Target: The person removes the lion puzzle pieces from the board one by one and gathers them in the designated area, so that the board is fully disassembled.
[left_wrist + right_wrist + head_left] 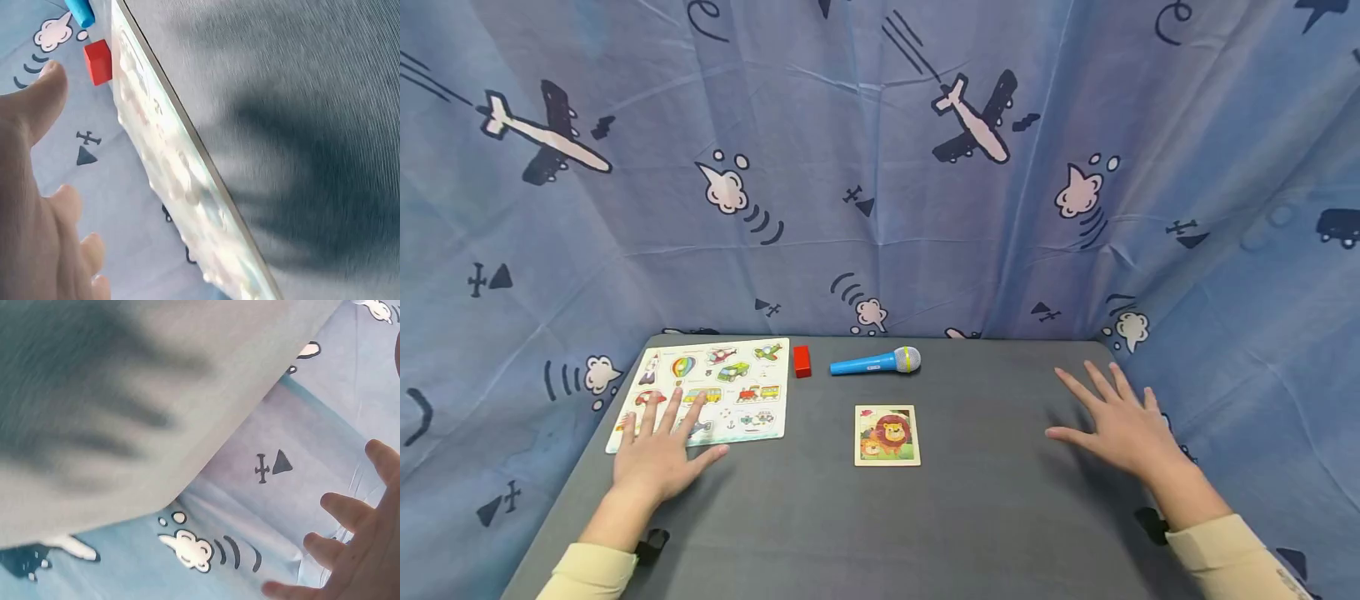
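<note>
With fingers spread, the left hand hovers over the near left part of a vehicle picture board. In the left wrist view a gap separates that hand from the board. The right hand, also spread and holding nothing, is above the table's right side. A red block stands beside the board's right edge. Right of it lies a blue toy microphone with a grey head. Nearer the middle is a small square lion picture puzzle.
The grey table is bordered by a blue curtain printed with planes and clouds at the back and both sides. A dark wrist strap shows at the left wrist, and another at the right.
</note>
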{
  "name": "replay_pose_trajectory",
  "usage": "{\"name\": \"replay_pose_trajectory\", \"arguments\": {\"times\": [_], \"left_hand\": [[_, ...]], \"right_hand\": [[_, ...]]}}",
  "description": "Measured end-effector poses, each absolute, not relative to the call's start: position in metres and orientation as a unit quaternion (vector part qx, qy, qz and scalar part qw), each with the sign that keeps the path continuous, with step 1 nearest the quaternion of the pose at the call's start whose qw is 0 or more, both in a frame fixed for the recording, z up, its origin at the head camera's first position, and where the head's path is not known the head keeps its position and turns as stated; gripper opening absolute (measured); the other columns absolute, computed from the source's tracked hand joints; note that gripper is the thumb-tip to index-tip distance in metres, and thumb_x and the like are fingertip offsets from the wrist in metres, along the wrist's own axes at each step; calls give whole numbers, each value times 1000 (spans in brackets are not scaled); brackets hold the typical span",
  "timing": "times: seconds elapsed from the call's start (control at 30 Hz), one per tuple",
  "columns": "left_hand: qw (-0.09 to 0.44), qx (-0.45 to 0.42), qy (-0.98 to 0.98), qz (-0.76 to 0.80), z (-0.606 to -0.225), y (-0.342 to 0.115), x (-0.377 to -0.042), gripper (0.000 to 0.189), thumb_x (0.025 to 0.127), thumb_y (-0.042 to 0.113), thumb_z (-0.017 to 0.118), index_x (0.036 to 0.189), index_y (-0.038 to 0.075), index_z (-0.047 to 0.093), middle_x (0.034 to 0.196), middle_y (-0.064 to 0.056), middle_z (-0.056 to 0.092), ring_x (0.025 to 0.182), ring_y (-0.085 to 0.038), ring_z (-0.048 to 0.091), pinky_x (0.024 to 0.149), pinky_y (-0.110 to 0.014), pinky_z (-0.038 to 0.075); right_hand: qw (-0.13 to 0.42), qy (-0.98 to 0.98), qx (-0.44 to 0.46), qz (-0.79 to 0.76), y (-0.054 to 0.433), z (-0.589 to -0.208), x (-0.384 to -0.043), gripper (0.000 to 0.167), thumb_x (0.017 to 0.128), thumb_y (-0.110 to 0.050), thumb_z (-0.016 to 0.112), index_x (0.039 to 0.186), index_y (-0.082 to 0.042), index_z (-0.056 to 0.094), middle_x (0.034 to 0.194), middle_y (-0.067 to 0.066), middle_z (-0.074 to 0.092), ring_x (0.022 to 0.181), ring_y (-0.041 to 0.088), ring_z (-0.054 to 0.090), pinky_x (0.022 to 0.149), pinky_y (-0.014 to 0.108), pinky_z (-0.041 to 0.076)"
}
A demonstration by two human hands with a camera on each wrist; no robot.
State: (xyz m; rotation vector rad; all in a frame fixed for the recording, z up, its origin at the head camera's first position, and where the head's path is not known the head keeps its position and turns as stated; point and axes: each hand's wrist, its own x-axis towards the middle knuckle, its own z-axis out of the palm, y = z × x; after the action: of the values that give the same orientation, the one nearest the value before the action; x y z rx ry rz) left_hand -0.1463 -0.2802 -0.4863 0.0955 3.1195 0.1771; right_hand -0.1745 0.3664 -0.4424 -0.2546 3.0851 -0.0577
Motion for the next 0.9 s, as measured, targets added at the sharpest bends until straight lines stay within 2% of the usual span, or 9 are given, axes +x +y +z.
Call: {"name": "replay_pose_trajectory", "arguments": {"times": [0.13, 0.33, 0.53, 0.7, 0.9], "left_hand": [[9, 33, 997, 71, -489, -272, -147, 96, 89, 78, 48, 163, 22, 21, 167, -21, 18, 152, -50, 5, 117, -72, 4], [10, 41, 995, 94, -497, -259, -148, 89, 93, 73, 47, 161, 19, 28, 166, -20, 22, 153, -49, 7, 118, -71, 2], [-52, 56, 988, 135, -508, -241, -151, 84, 95, 64, 53, 159, 15, 32, 162, -20, 34, 152, -46, 19, 120, -65, 12], [-75, 58, 982, 163, -515, -224, -154, 85, 95, 63, 55, 157, 8, 36, 158, -19, 40, 150, -44, 26, 120, -62, 21], [-36, 67, 965, 250, -518, -202, -159, 84, 94, 56, 63, 156, 5, 37, 160, -18, 38, 150, -42, 28, 119, -60, 28]], "right_hand": [[20, 995, -85, -45, 355, -446, -178, 104, 81, -84, 54, 163, -33, 15, 163, 29, 20, 147, 59, 13, 103, 83, 19], [33, 993, -85, -70, 340, -454, -179, 103, 82, -83, 53, 163, -30, 17, 162, 29, 23, 144, 61, 21, 101, 82, 26], [22, 991, -82, -104, 327, -464, -179, 102, 81, -83, 54, 161, -25, 27, 158, 28, 33, 140, 56, 33, 99, 80, 33], [6, 985, -86, -148, 312, -469, -180, 93, 86, -72, 61, 157, -17, 36, 154, 27, 40, 136, 54, 41, 97, 75, 38], [-15, 976, -102, -192, 290, -478, -187, 82, 92, -54, 69, 157, -16, 37, 152, 26, 43, 135, 50, 44, 102, 71, 39]]}}
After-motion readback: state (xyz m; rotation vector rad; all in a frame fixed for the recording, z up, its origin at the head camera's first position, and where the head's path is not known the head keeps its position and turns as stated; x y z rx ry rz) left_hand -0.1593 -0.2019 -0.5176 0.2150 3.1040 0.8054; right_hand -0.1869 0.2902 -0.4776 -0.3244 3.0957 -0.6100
